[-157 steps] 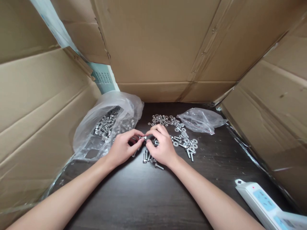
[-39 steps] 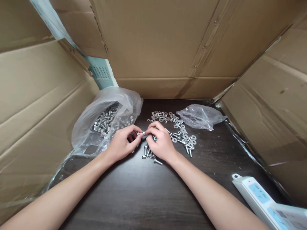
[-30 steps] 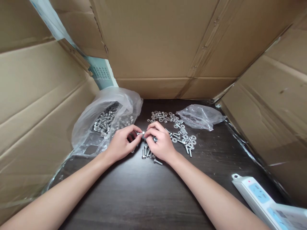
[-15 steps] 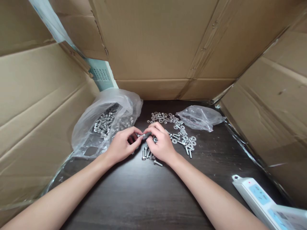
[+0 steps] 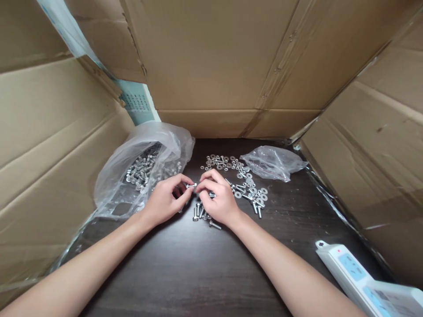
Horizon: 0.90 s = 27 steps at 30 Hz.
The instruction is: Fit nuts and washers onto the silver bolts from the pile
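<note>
My left hand [image 5: 167,197] pinches a small silver bolt [image 5: 191,186] between thumb and forefinger, above the dark table. The bolt lies roughly level, its wider end toward the right. Just beside that end are the curled fingertips of my right hand [image 5: 218,196]; they look slightly apart, and no held thing shows between them. Below and partly behind the right hand lies a group of loose bolts [image 5: 200,211], with a single bolt [image 5: 215,225] nearer me. Washers, nuts and bolts [image 5: 253,193] are scattered to the right of that hand.
An open clear plastic bag [image 5: 109,176] full of bolts [image 5: 142,169] stands at the left. More washers and nuts [image 5: 220,162] lie farther back. A crumpled clear bag [image 5: 274,163] rests at the back right, and a white power strip [image 5: 357,275] at the front right. Cardboard walls [image 5: 211,66] surround the table.
The right fingertips have drawn slightly back from the bolt, so its wider end shows more. My left hand keeps its pinch. The whole view has shifted slightly.
</note>
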{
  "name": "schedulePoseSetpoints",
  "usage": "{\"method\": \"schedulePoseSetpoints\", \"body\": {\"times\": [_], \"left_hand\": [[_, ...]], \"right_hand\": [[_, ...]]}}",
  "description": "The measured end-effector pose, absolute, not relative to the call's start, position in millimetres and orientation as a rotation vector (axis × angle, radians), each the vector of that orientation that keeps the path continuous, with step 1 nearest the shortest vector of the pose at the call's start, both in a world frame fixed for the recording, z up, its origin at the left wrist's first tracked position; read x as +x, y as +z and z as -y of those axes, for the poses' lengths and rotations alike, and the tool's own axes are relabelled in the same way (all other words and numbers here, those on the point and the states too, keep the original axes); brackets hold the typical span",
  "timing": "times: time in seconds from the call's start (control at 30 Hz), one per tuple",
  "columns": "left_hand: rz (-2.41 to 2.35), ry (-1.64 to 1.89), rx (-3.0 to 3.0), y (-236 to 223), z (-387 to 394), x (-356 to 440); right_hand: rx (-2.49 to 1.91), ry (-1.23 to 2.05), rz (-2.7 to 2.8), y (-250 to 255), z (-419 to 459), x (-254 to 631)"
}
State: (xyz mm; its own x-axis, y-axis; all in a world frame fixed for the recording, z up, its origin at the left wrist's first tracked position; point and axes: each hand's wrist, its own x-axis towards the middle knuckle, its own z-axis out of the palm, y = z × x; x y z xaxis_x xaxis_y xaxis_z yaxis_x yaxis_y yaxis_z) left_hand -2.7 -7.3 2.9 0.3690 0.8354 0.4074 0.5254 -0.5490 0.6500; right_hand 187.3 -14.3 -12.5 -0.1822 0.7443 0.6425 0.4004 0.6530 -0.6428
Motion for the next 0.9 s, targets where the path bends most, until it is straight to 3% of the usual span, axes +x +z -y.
{"method": "schedulePoseSetpoints", "body": {"times": [0.9], "left_hand": [[-1.189, 0.99, 2.204, 3.9, 7.7, -1.6]], "right_hand": [[-0.915, 0.449, 1.79, -9.7, 15.9, 187.8]]}}
